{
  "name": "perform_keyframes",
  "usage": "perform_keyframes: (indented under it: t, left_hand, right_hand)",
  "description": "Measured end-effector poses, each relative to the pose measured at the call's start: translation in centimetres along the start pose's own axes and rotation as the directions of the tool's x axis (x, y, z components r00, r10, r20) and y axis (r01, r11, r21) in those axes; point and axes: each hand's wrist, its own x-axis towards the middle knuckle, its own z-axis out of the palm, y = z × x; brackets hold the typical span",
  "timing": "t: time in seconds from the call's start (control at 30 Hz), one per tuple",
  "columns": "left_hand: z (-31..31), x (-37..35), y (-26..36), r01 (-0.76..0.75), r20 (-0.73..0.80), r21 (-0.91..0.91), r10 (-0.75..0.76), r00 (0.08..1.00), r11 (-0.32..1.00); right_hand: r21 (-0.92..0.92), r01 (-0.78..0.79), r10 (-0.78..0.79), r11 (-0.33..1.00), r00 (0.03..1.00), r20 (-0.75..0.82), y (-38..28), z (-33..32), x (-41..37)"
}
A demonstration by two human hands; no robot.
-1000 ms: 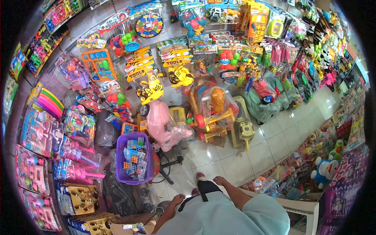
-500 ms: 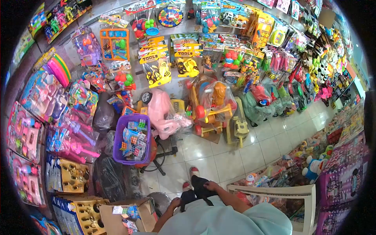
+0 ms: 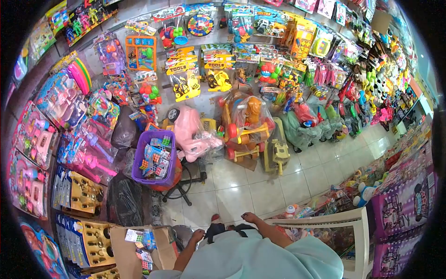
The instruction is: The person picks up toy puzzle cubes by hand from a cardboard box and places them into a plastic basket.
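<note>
My left hand [image 3: 198, 234] hangs in front of my body, fingers curled in, with nothing visible in it. Nearest to it is an open cardboard box [image 3: 121, 250] holding several packaged puzzle cubes [image 3: 145, 255]. My right hand [image 3: 249, 217] is held out over the tiled floor, loosely closed, and no object shows in it. Farther forward on the left, a purple basket [image 3: 135, 173] full of packaged puzzle cubes [image 3: 157, 160] rests on top of something orange. Neither hand touches the box or the basket.
Bagged toys hang on the wall ahead. A pink ride-on toy [image 3: 188, 130], an orange-yellow ride-on toy [image 3: 251, 123] and a yellow wheeled toy [image 3: 280, 153] stand along it. A white-framed case [image 3: 362, 232] is close on my right. Boxed toy sets [image 3: 86, 195] line the left.
My feet have shifted, with one shoe now showing instead of two. Both hands have swung slightly outward from my legs. The view has turned a little, and the basket stays put.
</note>
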Motion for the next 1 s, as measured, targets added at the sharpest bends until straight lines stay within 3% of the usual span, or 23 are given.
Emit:
perform_keyframes:
  t: [0.03,0.07,0.13,0.27,0.33,0.37,0.4,0.47,0.5,0.53,0.6,0.63,0.67,0.7,0.73,0.77,0.8,0.83,0.87,0.9,0.93,0.97,1.0]
  left_hand:
    - [-0.1,-2.1,1.7,-0.043,-0.001,0.218,0.044,0.999,0.975]
    - [0.1,-2.4,1.7,-0.047,-0.009,0.219,0.050,0.999,0.975]
    - [0.4,-3.6,0.2,-0.176,0.127,0.632,0.124,0.984,0.755]
    - [2.9,-4.9,-4.7,-0.230,0.014,0.586,0.274,0.962,0.777]
    - [4.2,-6.4,-6.1,0.030,-0.168,0.186,0.002,0.986,0.982]
    - [5.0,-9.9,-4.1,-0.017,-0.298,0.424,0.158,0.941,0.905]
    - [5.3,-11.0,-5.7,0.016,-0.324,0.411,0.130,0.937,0.911]
    - [6.2,-12.2,-9.1,-0.136,-0.274,0.453,0.283,0.919,0.881]
    - [6.3,-13.8,-7.5,-0.034,-0.138,0.463,0.110,0.984,0.886]
    - [6.9,-14.1,-9.1,-0.018,-0.162,0.444,0.100,0.982,0.896]
    - [8.6,-15.2,-12.1,-0.145,-0.325,0.492,0.336,0.884,0.858]
    - [8.7,-15.7,-12.1,-0.033,-0.300,0.649,0.296,0.907,0.760]
    - [8.9,-16.6,-12.4,0.089,-0.302,0.560,0.104,0.948,0.824]
    - [8.8,-17.8,-12.9,0.002,-0.294,0.440,0.142,0.945,0.898]
    - [8.6,-18.6,-13.1,-0.037,-0.238,0.698,0.280,0.930,0.716]
    - [9.0,-16.7,-16.2,0.050,-0.283,0.595,0.151,0.947,0.802]
    - [7.9,-18.0,-15.3,0.005,-0.197,0.660,0.166,0.966,0.751]
    - [7.8,-20.4,-12.3,0.070,-0.298,0.469,0.084,0.951,0.881]
    - [7.3,-25.4,-2.9,0.162,-0.355,0.341,-0.032,0.934,0.926]
    - [8.0,-20.4,-12.6,-0.064,-0.319,0.137,0.105,0.942,0.989]
    - [6.6,-26.6,-1.5,0.059,-0.372,0.196,0.019,0.928,0.979]
    - [6.5,-28.1,0.1,-0.008,-0.444,0.267,0.130,0.887,0.964]
    - [6.4,-28.5,-0.2,-0.118,-0.499,0.248,0.231,0.835,0.962]
  right_hand:
    - [0.002,0.048,-0.048,0.999,0.998,-0.041,0.0,-0.2,-0.1]
    - [0.001,0.058,-0.058,0.998,0.997,-0.043,0.4,-0.3,-0.1]
    - [-0.015,0.083,-0.083,0.996,0.996,-0.020,1.7,0.3,0.0]
    - [0.102,0.113,-0.107,0.988,0.992,-0.059,6.5,4.1,0.1]
    - [0.091,0.154,-0.156,0.984,0.987,0.020,9.4,6.2,-0.9]
    - [0.005,0.083,-0.083,0.997,0.991,0.109,9.6,6.2,-2.5]
    - [-0.092,0.021,-0.003,0.996,0.981,0.193,9.3,6.3,-4.6]
    - [-0.108,0.054,-0.025,0.993,0.968,0.252,9.4,7.7,-6.4]
    - [-0.116,0.073,-0.040,0.991,0.963,0.268,9.4,7.9,-6.5]
    - [-0.126,0.090,-0.051,0.988,0.958,0.283,9.7,8.0,-6.8]
    - [-0.158,0.113,-0.059,0.981,0.948,0.314,11.1,7.8,-7.9]
    - [0.002,0.189,-0.176,0.982,0.907,0.382,11.3,7.4,-7.5]
    - [-0.109,0.062,-0.011,0.992,0.911,0.412,11.1,7.5,-6.6]
    - [-0.232,0.044,0.065,0.972,0.895,0.441,9.7,6.7,-6.4]
    - [-0.291,0.231,-0.073,0.928,0.881,0.468,9.8,6.6,-5.0]
    - [-0.151,0.175,-0.074,0.973,0.856,0.511,7.3,4.6,-5.8]
    - [-0.279,0.298,-0.119,0.913,0.849,0.515,7.4,4.9,-3.9]
    - [-0.457,0.592,-0.313,0.664,0.775,0.549,7.3,5.1,-2.1]
    - [-0.402,0.537,-0.280,0.742,0.793,0.542,6.1,4.5,-1.3]
    - [-0.362,0.825,-0.607,0.435,0.565,0.559,5.8,4.1,0.3]
    - [-0.352,0.663,-0.495,0.660,0.737,0.460,4.0,4.3,1.2]
    - [-0.382,0.722,-0.575,0.577,0.691,0.438,1.7,4.0,1.5]
    - [-0.184,0.635,-0.547,0.750,0.752,0.368,-1.9,3.2,0.4]
